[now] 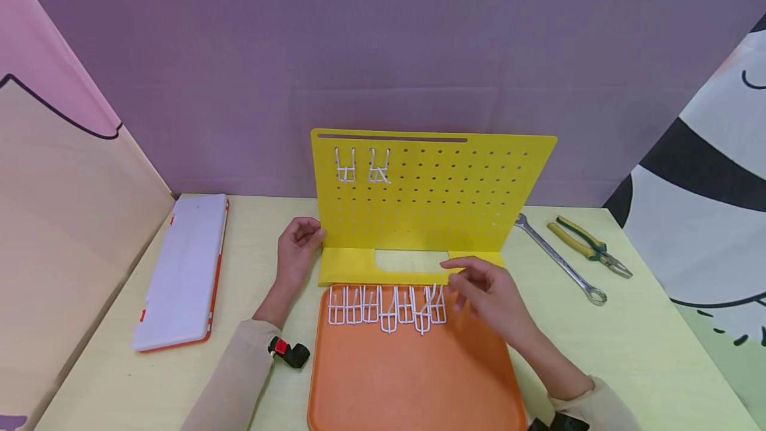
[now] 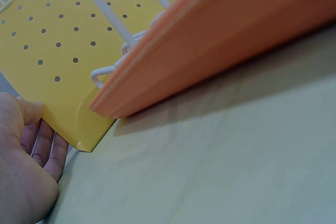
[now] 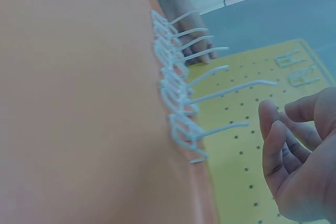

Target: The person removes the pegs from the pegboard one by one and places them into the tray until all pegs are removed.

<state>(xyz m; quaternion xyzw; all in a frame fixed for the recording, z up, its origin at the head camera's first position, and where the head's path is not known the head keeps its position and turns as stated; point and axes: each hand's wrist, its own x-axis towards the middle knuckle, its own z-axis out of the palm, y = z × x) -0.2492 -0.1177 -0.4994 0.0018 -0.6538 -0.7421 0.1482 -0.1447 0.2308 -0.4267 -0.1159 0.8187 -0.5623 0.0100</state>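
Note:
A yellow pegboard (image 1: 419,235) stands upright on its base at the back of the table. Two white wire hooks (image 1: 346,179) hang in its upper left holes. My left hand (image 1: 296,251) holds the board's lower left edge, thumb on the front and fingers behind, as the left wrist view shows. Several more white hooks (image 1: 388,331) lie in a row along the far rim of an orange tray (image 1: 413,378), prongs sticking up. Above the right end of that row is my right hand (image 1: 491,294), fingers loosely bent; in the right wrist view nothing is between them.
To the right of the board lie a combination wrench (image 1: 559,261) and pliers (image 1: 589,245) with yellow-green handles. A white case with red edges (image 1: 182,271) is on the left. Purple cloth (image 1: 419,38) forms the back wall, and printed panels stand on both sides.

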